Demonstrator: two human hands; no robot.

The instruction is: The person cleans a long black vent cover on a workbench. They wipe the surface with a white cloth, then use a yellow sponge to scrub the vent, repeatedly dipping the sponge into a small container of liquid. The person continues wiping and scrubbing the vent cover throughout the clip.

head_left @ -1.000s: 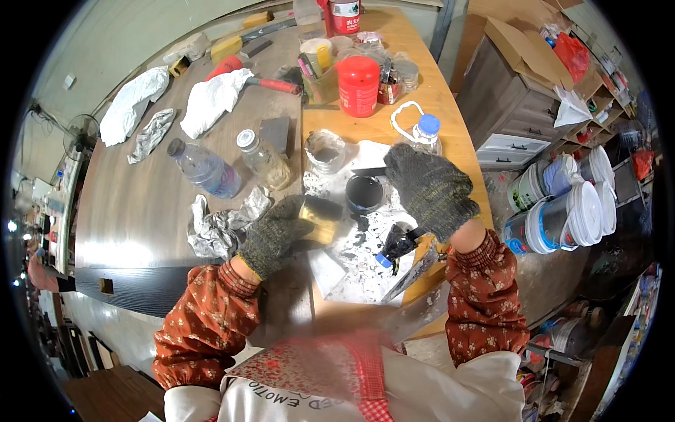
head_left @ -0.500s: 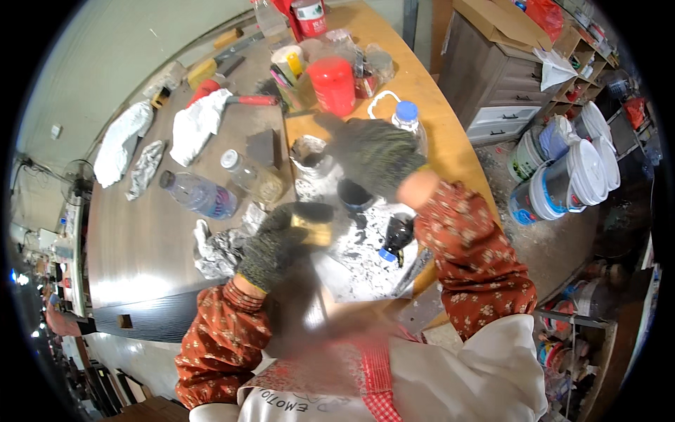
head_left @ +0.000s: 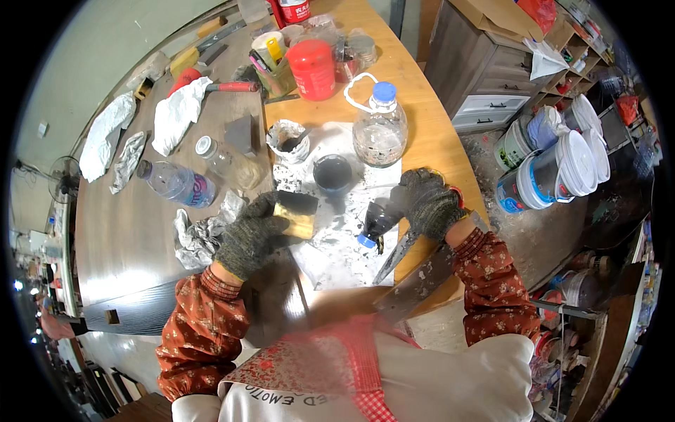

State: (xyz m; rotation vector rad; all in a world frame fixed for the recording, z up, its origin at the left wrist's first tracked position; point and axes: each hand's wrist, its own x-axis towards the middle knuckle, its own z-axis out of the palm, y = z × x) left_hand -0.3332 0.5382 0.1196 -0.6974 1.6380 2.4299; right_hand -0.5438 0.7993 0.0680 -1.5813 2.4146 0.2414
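My left hand [head_left: 246, 239], in a dark knit glove, is closed around a yellow sponge [head_left: 295, 224] with a blackened upper side, held at the left edge of a stained white sheet [head_left: 330, 264]. My right hand [head_left: 430, 205], gloved alike, is over the sheet's right edge with fingers curled down. Its fingertips are by the rear end of a small dark bottle [head_left: 382, 219] with a blue cap, lying on its side; what they grip is hidden. On the sheet stand a cup of dark liquid [head_left: 332, 174], a smeared white tub [head_left: 288, 143] and a clear jug [head_left: 380, 133] with a blue cap.
Clear bottles [head_left: 176, 184] and crumpled grey cloth [head_left: 200, 235] lie left of the sheet. A metal blade [head_left: 422, 278] lies near my right forearm. Further back are a red canister [head_left: 311, 70], a red-handled tool [head_left: 232, 87] and white rags. Buckets [head_left: 555, 172] stand on the floor at right.
My right hand has moved from over the jug, nearer and to the right, beside the dark bottle. The jug and cup now show fully. My left hand still holds the sponge.
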